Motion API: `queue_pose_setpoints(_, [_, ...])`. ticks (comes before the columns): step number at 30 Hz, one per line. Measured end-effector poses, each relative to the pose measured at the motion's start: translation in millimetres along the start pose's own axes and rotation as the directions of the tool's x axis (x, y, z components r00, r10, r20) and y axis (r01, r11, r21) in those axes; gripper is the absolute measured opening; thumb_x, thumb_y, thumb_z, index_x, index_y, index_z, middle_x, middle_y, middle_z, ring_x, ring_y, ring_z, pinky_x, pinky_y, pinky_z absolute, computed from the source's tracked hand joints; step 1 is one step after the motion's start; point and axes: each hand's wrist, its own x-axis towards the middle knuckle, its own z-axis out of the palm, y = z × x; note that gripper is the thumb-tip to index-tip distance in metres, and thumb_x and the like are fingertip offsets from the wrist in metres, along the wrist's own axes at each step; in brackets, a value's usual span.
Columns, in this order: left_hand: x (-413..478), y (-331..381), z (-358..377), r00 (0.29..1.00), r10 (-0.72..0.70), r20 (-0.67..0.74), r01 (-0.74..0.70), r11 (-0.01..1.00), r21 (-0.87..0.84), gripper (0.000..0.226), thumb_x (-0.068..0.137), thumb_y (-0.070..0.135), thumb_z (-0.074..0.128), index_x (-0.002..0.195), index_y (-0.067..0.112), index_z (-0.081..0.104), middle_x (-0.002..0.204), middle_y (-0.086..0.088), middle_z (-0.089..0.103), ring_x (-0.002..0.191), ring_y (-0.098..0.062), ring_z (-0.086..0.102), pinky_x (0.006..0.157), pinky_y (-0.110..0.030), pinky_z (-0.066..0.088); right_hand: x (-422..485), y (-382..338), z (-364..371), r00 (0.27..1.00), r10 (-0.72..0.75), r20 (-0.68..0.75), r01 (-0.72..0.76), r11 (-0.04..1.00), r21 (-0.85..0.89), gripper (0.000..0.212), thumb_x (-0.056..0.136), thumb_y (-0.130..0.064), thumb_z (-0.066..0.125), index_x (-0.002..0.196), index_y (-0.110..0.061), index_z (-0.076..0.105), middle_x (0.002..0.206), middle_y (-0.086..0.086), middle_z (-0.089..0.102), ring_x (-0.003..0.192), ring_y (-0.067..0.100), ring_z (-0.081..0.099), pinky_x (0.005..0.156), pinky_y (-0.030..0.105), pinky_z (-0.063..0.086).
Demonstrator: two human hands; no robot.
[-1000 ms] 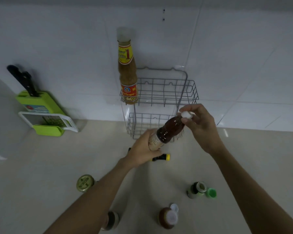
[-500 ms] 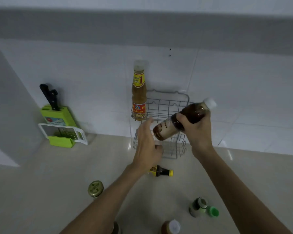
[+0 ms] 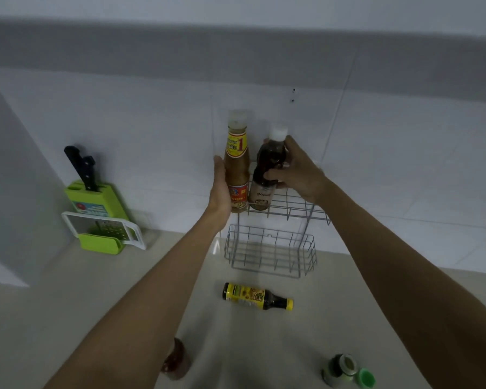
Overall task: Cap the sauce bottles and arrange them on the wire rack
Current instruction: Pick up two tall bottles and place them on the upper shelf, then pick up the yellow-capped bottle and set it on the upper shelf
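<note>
A second ago you held the dark brown sauce bottle with the white cap (image 3: 267, 169) tilted over the counter, your left hand (image 3: 222, 186) at its base and your right hand (image 3: 295, 171) at the cap. Now it stands upright on the upper tier of the white wire rack (image 3: 289, 204), just right of the tall tan sauce bottle with the yellow and red label (image 3: 237, 164), and your right hand alone grips its body. Your left hand has let go of it and now rests flat against the left side of the tan bottle. Your view has lifted higher up the wall
</note>
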Motion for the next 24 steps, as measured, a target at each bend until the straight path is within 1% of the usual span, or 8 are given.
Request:
queue_pose_setpoints(7, [16,-13,-2,0.999,-0.010,0.036,0.008,0.998,0.056,0.069,0.097,0.061,0.010,0.144,0.022,0.040,0.130,-0.014,0.060,0.113,-0.023,0.062,0.090,-0.038,0.055,1,23,26,0.998,0.003,-0.063,-0.012,0.988,-0.156,0.057,0.076,-0.012,0.067,0.123,-0.028,0.042,0.116,-0.001,0.059,0.113,0.023,0.058,0.095,0.053,0.052])
queue_pose_setpoints(10, [16,-10,-5,1.000,-0.022,0.014,0.021,0.998,0.056,0.073,0.093,0.067,0.012,0.143,0.023,0.042,0.126,-0.010,0.061,0.110,-0.021,0.063,0.084,-0.035,0.056,-10,20,37,0.994,-0.012,-0.112,-0.008,0.985,-0.175,0.071,0.083,-0.013,0.067,0.142,-0.021,0.028,0.128,0.000,0.051,0.118,0.014,0.051,0.101,0.030,0.048])
queue_pose_setpoints(12, [11,-17,-3,0.994,0.030,-0.107,-0.016,0.991,0.130,0.074,0.088,0.066,0.019,0.141,0.021,0.042,0.134,-0.012,0.055,0.121,-0.025,0.055,0.097,-0.040,0.048,-35,22,49,0.925,-0.172,-0.339,0.104,0.972,-0.210,0.073,0.085,-0.008,0.064,0.146,-0.014,0.025,0.141,0.003,0.044,0.128,0.010,0.043,0.103,0.012,0.038])
queue_pose_setpoints(15, [-20,-52,-4,0.902,0.214,-0.376,-0.049,0.914,0.403,0.048,0.098,0.037,0.033,0.131,0.005,0.046,0.133,-0.012,0.050,0.125,-0.025,0.041,0.101,-0.032,0.034,-83,67,62,0.777,-0.301,-0.553,0.181,0.948,-0.262,0.051,0.084,0.000,0.055,0.132,-0.009,0.042,0.130,0.008,0.054,0.122,0.020,0.053,0.105,0.029,0.043])
queue_pose_setpoints(17, [-40,-83,-8,0.880,0.314,-0.358,-0.069,0.828,0.557,0.033,0.096,0.019,0.048,0.125,0.005,0.048,0.126,-0.010,0.051,0.119,-0.024,0.041,0.092,-0.025,0.033,-107,115,62,0.894,-0.146,-0.424,-0.031,0.923,-0.383,0.041,0.085,-0.002,0.054,0.124,-0.014,0.050,0.121,0.005,0.060,0.115,0.022,0.057,0.099,0.037,0.048])
queue_pose_setpoints(19, [-50,-120,-16,0.946,0.245,-0.211,-0.022,0.701,0.713,0.036,0.089,0.005,0.055,0.124,0.005,0.047,0.126,-0.011,0.049,0.118,-0.026,0.042,0.091,-0.025,0.036,-123,163,61,0.963,0.208,-0.169,-0.268,0.760,-0.592,0.042,0.087,-0.008,0.057,0.128,-0.016,0.052,0.130,0.008,0.058,0.123,0.027,0.052,0.101,0.042,0.046])
queue_pose_setpoints(21, [-56,-153,-26,0.999,0.030,-0.026,0.006,0.520,0.854,0.045,0.087,0.002,0.055,0.130,0.006,0.044,0.133,-0.014,0.045,0.124,-0.030,0.040,0.097,-0.032,0.038,-136,196,65,0.884,0.468,-0.010,-0.319,0.588,-0.743,0.050,0.089,-0.014,0.058,0.137,-0.014,0.045,0.138,0.011,0.052,0.129,0.031,0.043,0.104,0.044,0.042])
queue_pose_setpoints(24, [-65,-191,-38,0.934,-0.291,0.206,-0.122,0.282,0.951,0.062,0.088,0.007,0.057,0.144,0.006,0.031,0.150,-0.016,0.032,0.139,-0.031,0.028,0.113,-0.037,0.030,-147,223,75,0.820,0.571,0.037,-0.294,0.476,-0.829,0.053,0.092,-0.020,0.059,0.140,-0.012,0.039,0.136,0.013,0.050,0.124,0.034,0.042,0.099,0.042,0.042])
